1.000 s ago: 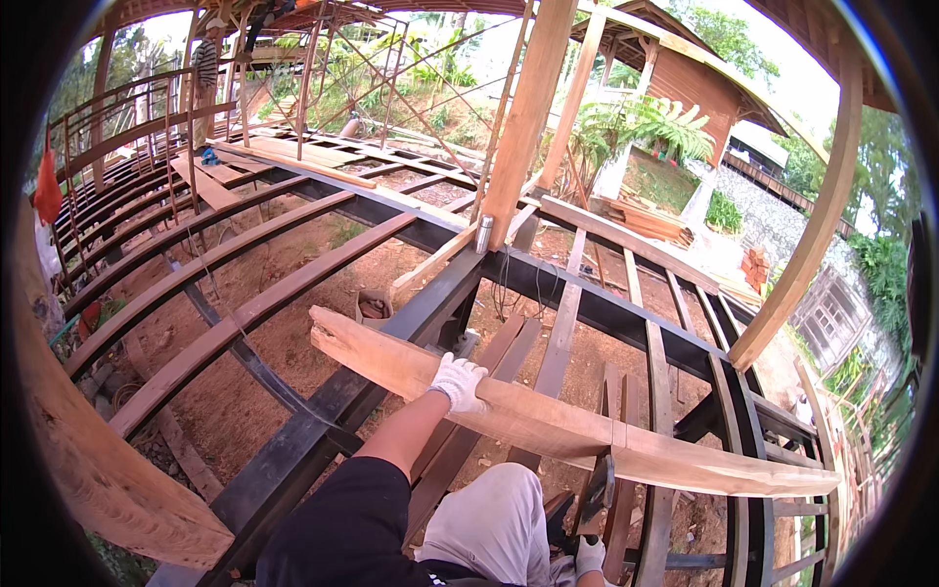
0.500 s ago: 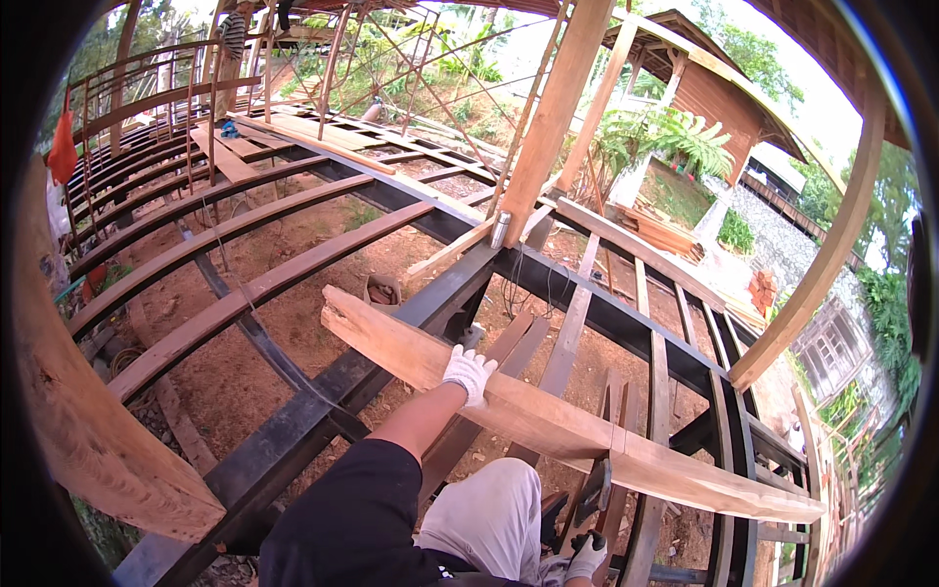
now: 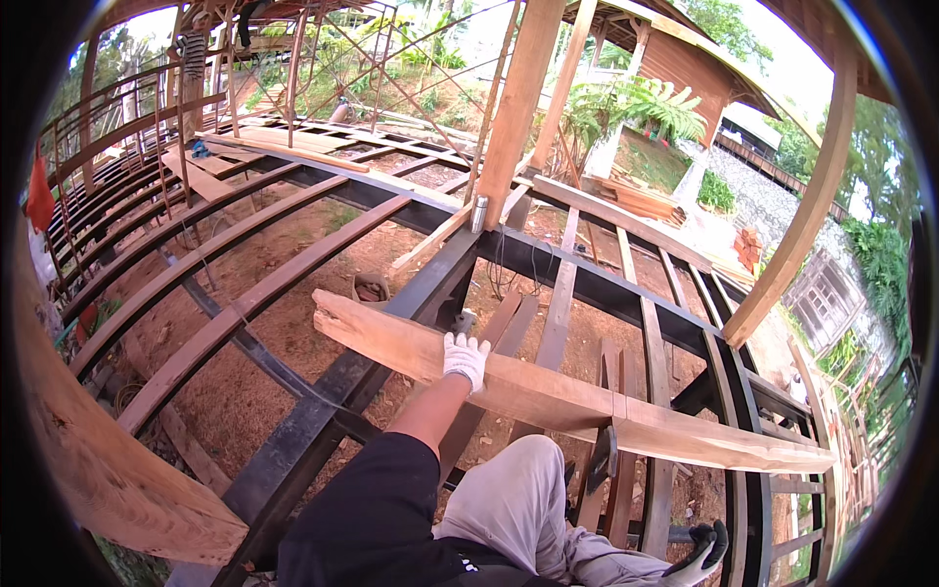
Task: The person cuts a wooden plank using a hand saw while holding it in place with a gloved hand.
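Observation:
A long, thick wooden beam lies slantwise across the dark steel framing in front of me, its rough end toward the left. My left hand, in a white glove, holds the beam's upper edge left of its middle, fingers curled over the top. A thin line crosses the beam to the right, and below that a dark flat piece stands against its near side. At the lower right, past my grey-trousered leg, my right hand shows a white and black glove. Its fingers are apart and nothing shows in it.
Black steel girders and wooden joists form an open floor frame over bare soil. A wooden post rises ahead; a curved timber stands close on the left. A bucket sits below. A person is far left.
My right hand has moved rightward from beside my leg, its fingers now spread. My left hand stays on the beam. The view has shifted slightly.

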Tool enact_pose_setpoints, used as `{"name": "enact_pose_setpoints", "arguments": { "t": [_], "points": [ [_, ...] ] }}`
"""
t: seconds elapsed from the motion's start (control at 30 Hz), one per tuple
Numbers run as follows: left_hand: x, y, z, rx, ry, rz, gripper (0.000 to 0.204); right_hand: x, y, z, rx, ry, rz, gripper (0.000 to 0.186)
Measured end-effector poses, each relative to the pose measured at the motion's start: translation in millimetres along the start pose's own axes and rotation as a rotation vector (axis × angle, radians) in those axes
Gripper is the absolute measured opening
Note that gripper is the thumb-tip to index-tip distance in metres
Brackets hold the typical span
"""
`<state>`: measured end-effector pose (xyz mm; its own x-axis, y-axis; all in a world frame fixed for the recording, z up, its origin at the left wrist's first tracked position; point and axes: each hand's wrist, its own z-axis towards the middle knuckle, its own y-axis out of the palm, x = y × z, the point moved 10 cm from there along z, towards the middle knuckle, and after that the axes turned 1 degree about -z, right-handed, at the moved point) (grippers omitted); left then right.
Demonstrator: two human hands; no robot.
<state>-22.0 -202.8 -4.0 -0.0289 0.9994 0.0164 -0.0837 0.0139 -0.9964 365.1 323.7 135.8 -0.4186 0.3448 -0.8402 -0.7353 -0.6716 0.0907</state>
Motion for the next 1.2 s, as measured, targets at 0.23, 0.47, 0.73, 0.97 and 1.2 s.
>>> {"name": "enact_pose_setpoints", "arguments": {
  "t": [0.23, 0.47, 0.73, 0.97, 1.2],
  "points": [
    [-11, 10, 0, -0.002, -0.021, 0.016, 0.104, -19, -26, 28, 0.023, -0.074, -0.073, 0.032],
    [-2, -1, -7, -0.059, -0.003, 0.033, 0.106, 176, 79, 54, -0.279, 0.344, 0.168, 0.032],
    [4, 2, 9, -0.188, 0.037, 0.095, 0.099, 283, 222, -1, -0.729, 0.236, -0.685, 0.089],
    [5, -4, 10, -0.063, 0.049, 0.055, 0.087, 302, 231, -1, -0.694, 0.218, -0.769, 0.044],
    [18, -1, 20, -0.108, 0.035, 0.058, 0.074, 359, 220, -2, -0.442, 0.31, -0.07, 0.054]
  ]
}}
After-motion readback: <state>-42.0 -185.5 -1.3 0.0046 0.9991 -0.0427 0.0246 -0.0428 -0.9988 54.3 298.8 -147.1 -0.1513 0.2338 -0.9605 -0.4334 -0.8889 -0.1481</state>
